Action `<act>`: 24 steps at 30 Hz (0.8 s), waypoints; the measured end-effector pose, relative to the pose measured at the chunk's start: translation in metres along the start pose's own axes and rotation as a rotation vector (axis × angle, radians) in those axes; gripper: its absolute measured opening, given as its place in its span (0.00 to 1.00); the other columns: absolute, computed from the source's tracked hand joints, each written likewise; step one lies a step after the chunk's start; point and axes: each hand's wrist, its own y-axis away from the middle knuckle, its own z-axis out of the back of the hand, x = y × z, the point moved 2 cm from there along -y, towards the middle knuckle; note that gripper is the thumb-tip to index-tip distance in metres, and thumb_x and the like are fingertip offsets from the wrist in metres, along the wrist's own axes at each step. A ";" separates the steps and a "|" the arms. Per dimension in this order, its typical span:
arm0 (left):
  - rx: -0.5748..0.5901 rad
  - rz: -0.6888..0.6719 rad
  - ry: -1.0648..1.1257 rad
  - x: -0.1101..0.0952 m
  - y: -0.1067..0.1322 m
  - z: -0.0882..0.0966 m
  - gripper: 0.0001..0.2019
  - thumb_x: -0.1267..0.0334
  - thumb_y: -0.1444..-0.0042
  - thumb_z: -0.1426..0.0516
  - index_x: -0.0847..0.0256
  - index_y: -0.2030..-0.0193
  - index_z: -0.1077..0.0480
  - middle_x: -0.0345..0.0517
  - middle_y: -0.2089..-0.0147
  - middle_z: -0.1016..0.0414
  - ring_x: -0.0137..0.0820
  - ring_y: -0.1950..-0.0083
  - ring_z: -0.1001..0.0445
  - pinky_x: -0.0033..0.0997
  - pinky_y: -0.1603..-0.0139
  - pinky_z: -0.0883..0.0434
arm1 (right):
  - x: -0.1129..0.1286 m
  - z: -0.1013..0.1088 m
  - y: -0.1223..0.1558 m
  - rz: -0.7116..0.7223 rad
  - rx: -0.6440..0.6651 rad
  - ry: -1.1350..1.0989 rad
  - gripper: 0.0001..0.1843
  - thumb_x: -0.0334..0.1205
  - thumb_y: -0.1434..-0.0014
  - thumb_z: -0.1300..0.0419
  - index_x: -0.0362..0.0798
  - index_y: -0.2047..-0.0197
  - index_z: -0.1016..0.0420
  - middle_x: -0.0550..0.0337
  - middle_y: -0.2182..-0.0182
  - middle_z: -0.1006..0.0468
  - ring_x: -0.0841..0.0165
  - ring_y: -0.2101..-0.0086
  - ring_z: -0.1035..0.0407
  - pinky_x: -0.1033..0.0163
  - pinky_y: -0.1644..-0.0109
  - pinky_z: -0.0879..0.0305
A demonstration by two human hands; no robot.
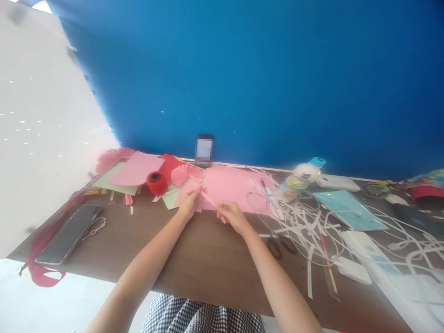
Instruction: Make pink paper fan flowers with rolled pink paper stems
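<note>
Left hand (190, 203) and right hand (231, 215) pinch a pink paper strip (210, 200) between them — likely to steady it. Just beyond lies a pink sheet (231, 185).

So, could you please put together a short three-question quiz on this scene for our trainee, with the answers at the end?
1. What do the left hand and the right hand hold between them?
2. True or false: the red roll lies to the left of both hands.
3. What colour is the cap on the bottle? (a) red (b) light blue (c) black

Key: 1. A narrow pink strip, apparently paper. 2. True. 3. b.
</note>
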 end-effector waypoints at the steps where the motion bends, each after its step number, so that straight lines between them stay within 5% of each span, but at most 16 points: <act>1: -0.004 0.002 -0.013 0.000 0.000 0.001 0.15 0.58 0.61 0.37 0.68 0.68 0.27 0.54 0.66 0.24 0.35 0.63 0.25 0.37 0.55 0.31 | 0.000 0.000 0.000 -0.023 0.004 -0.026 0.15 0.47 0.50 0.42 0.44 0.77 0.34 0.65 0.83 0.31 0.81 0.87 0.45 0.72 0.84 0.54; 9: -0.043 -0.004 -0.080 -0.003 0.002 -0.001 0.16 0.57 0.62 0.37 0.69 0.71 0.28 0.55 0.69 0.24 0.37 0.64 0.25 0.37 0.59 0.29 | 0.006 -0.001 0.004 -0.174 0.055 -0.192 0.12 0.44 0.53 0.40 0.43 0.75 0.33 0.68 0.87 0.36 0.81 0.87 0.51 0.71 0.84 0.58; 14: 0.051 0.008 -0.126 -0.002 0.009 -0.007 0.17 0.55 0.62 0.37 0.69 0.71 0.28 0.55 0.67 0.24 0.36 0.64 0.25 0.37 0.59 0.29 | 0.005 0.002 0.005 -0.171 0.047 -0.217 0.13 0.45 0.53 0.40 0.43 0.76 0.34 0.69 0.86 0.39 0.82 0.87 0.52 0.72 0.83 0.60; 24: 0.017 -0.053 -0.242 -0.001 0.007 -0.003 0.18 0.52 0.62 0.38 0.69 0.73 0.27 0.51 0.74 0.25 0.35 0.69 0.25 0.37 0.62 0.28 | 0.013 -0.003 0.007 -0.017 0.061 0.193 0.19 0.53 0.48 0.47 0.44 0.76 0.35 0.65 0.83 0.33 0.79 0.86 0.42 0.71 0.82 0.49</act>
